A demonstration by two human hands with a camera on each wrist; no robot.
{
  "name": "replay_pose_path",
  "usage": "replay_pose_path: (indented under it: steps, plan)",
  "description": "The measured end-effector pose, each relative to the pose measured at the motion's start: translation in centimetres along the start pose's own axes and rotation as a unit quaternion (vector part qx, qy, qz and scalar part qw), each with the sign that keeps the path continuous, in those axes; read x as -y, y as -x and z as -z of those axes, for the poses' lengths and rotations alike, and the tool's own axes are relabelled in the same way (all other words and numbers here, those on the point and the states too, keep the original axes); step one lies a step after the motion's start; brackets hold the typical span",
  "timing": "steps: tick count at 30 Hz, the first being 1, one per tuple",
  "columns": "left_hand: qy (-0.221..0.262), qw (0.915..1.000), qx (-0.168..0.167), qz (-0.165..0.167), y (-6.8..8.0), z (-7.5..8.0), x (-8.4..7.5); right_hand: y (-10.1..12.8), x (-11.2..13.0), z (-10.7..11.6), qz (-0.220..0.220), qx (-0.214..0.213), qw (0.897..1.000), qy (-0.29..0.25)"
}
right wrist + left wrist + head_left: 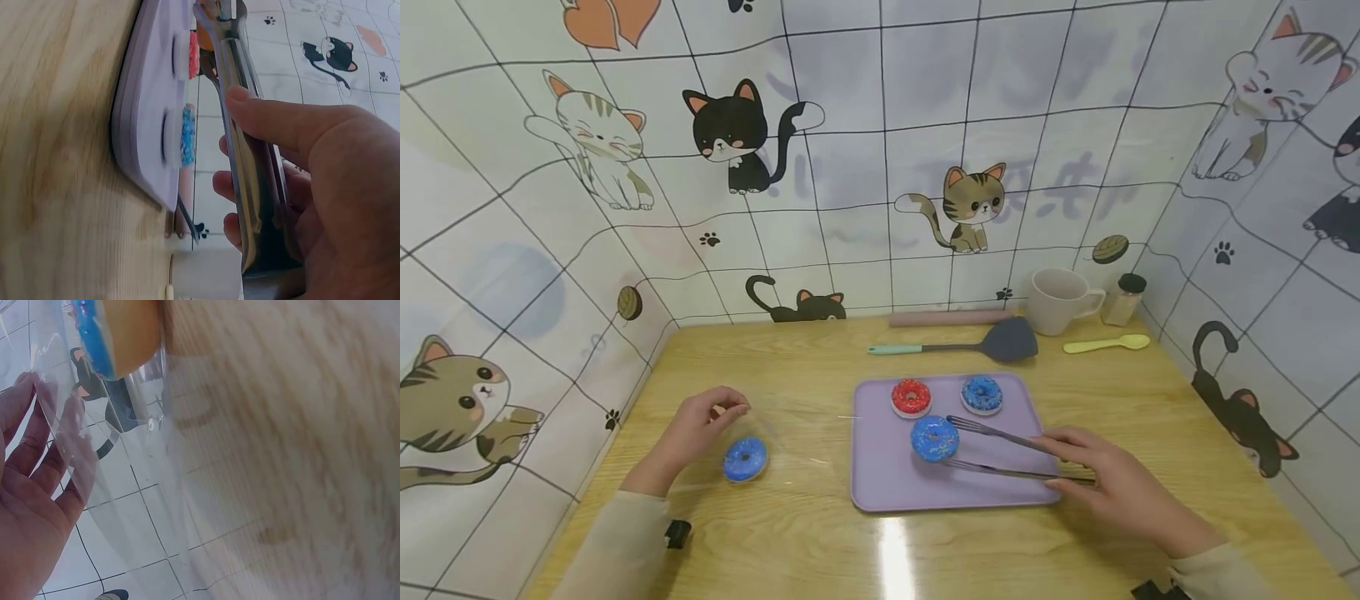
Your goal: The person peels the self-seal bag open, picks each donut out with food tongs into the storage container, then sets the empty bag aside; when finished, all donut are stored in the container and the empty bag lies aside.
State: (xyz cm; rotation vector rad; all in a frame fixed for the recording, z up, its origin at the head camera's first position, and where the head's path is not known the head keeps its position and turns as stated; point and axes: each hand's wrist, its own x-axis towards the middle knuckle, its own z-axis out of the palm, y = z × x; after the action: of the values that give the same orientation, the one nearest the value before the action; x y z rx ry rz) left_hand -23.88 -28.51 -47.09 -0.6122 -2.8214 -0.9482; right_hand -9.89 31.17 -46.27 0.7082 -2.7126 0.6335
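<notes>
On the wooden table lies a purple tray (887, 475) with a red donut (911, 397) and two blue sprinkled donuts (982, 393). My right hand (1112, 479) grips metal tongs (1000, 472). Their open arms straddle the nearer blue donut (935, 438). In the right wrist view the tongs (240, 125) run under my thumb beside the tray (147, 94). My left hand (700, 425) pinches the edge of a clear plastic wrapper (771, 450) that holds another blue donut (745, 458) on the table. The left wrist view shows that wrapper (125, 487) over my fingers (37, 456).
Along the back wall are a pink rolling pin (947, 317), a dark spatula (1007, 340), a cream mug (1060, 300), a small shaker jar (1126, 298) and a yellow spoon (1108, 342). Cat-patterned walls close in the table on three sides.
</notes>
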Motion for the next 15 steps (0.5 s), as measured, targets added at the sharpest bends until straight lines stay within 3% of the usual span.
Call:
replay_pose_path:
  steps: [8,15]
  plan:
    - [0.003,1.0000,0.000,-0.007,0.0,-0.1,-0.3,1.1,-1.8,1.9,-0.030,0.029,0.999,0.005]
    - [0.003,1.0000,0.003,-0.002,0.0,-0.2,-0.1,2.0,-3.8,3.1,-0.020,0.045,0.998,-0.036]
